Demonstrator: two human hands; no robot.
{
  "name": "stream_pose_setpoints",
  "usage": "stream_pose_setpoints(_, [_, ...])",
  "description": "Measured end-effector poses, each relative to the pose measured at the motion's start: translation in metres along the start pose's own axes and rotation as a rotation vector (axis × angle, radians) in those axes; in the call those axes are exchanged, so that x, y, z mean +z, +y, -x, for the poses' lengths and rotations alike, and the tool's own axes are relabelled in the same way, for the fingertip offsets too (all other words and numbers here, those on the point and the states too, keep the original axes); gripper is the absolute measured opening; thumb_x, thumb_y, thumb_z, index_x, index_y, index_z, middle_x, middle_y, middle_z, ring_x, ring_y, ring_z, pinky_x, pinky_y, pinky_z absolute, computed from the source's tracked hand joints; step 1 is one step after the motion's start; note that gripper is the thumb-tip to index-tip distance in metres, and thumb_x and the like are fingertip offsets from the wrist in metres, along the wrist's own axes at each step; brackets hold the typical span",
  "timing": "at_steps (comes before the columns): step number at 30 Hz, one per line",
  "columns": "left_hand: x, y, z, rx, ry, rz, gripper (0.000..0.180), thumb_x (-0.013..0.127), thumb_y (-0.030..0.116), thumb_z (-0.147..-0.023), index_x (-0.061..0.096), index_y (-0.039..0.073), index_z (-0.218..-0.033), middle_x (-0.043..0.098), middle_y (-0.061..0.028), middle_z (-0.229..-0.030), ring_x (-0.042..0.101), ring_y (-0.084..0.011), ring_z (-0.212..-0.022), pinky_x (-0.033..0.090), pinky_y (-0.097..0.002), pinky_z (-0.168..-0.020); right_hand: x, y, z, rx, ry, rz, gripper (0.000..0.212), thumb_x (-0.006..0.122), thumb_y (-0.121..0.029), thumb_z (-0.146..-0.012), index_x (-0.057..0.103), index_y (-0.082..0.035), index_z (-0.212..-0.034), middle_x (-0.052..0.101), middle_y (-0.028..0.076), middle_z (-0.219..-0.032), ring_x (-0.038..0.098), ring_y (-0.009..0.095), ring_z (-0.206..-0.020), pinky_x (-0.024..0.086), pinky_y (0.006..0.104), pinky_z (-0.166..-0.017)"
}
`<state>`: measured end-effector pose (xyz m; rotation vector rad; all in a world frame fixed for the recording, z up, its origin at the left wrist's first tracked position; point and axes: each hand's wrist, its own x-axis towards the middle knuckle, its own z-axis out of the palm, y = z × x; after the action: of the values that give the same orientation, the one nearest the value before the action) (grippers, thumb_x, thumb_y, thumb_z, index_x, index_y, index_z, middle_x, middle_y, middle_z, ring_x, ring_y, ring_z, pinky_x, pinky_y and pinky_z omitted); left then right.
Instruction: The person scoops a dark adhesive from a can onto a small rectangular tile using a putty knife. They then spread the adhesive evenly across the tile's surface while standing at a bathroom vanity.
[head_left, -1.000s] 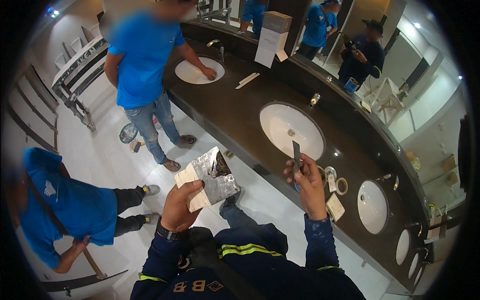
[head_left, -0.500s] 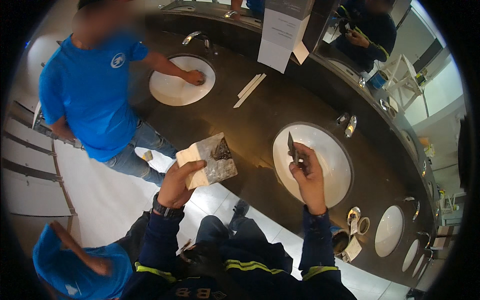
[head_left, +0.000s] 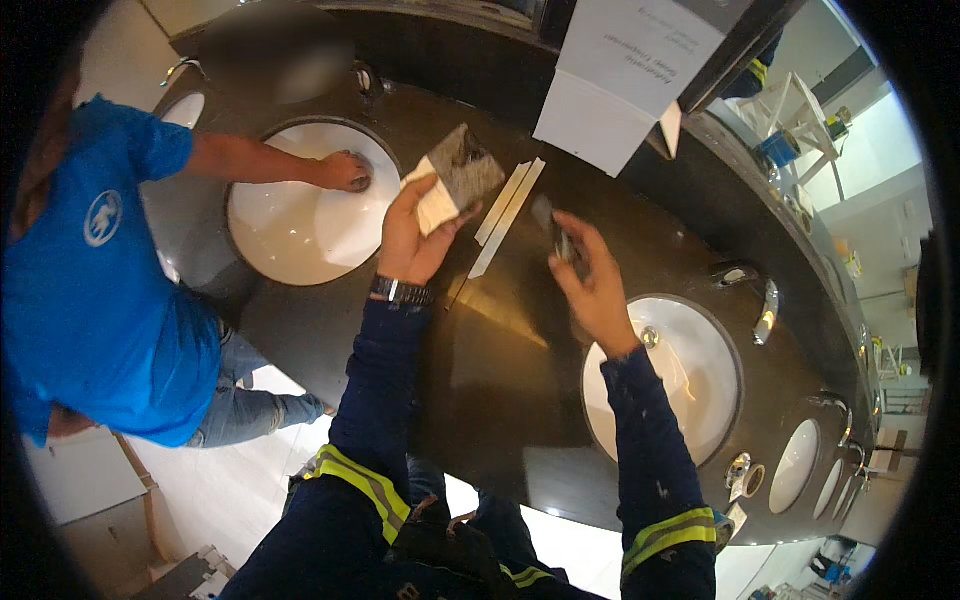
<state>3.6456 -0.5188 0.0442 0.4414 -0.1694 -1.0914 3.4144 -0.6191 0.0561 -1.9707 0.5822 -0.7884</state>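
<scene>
Wrapped around the pale edge of a small square board [head_left: 475, 180], my left hand [head_left: 405, 245] holds it over the dark counter [head_left: 480, 390]. Its upper face is grey, with a dark smear of paste at the far corner. In my right hand [head_left: 597, 295] is a small putty knife [head_left: 546, 218], pinched between thumb and fingers, its grey blade pointing away and slightly blurred. Between the two hands, two pale strips [head_left: 508, 215] lie side by side on the counter. The board and the putty knife are apart.
A person in a blue shirt [head_left: 100, 270] stands at left, one hand [head_left: 345, 172] in a white sink [head_left: 300, 240]. Another sink [head_left: 690, 420] lies under my right forearm. A white box [head_left: 625, 90] stands at the back near a tap [head_left: 765, 310]. Tape rolls [head_left: 745, 478] sit at right.
Both hands have moved farther over the counter, toward the pale strips, still holding the board and the putty knife. The view has shifted, and the second blue-shirted person at lower left is gone from it.
</scene>
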Motion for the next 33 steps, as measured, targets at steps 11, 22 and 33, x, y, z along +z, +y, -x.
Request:
stream_pose_setpoints(11, [-0.054, -0.01, -0.097, 0.054, 0.021, 0.059, 0.036, 0.054, 0.014, -0.094, 0.052, 0.0, -0.128, 0.063, -0.0143, -0.124, 0.06, -0.031, -0.115, 0.048, -0.0499, -0.1, 0.049, 0.09, -0.125, 0.208, -0.067, -0.05, 0.045, 0.061, -0.018, -0.095, 0.049, -0.009, -0.137, 0.06, 0.015, -0.126, 0.06, 0.023, -0.11, 0.046, 0.0367, -0.097])
stream_pose_setpoints(22, [-0.078, 0.029, -0.092, -0.143, 0.057, -0.352, 0.028, 0.064, 0.012, -0.089, 0.062, -0.005, -0.111, 0.069, -0.012, -0.107, 0.068, -0.02, -0.096, 0.054, -0.0323, -0.084, 0.005, 0.076, -0.103, -0.021, -0.135, 0.349, 0.04, 0.061, -0.012, -0.091, 0.057, -0.01, -0.131, 0.057, 0.015, -0.134, 0.049, 0.029, -0.129, 0.034, 0.0387, -0.111])
stream_pose_setpoints(33, [-0.072, 0.038, -0.081, -0.261, 0.068, -0.659, 0.027, 0.066, 0.015, -0.085, 0.065, -0.002, -0.106, 0.07, -0.0086, -0.1, 0.067, -0.0171, -0.088, 0.051, -0.0288, -0.077, 0.0, 0.028, -0.107, -0.143, -0.35, 0.494, 0.045, 0.059, 0.001, -0.086, 0.061, -0.016, -0.128, 0.054, 0.016, -0.13, 0.052, 0.035, -0.122, 0.043, 0.0414, -0.104])
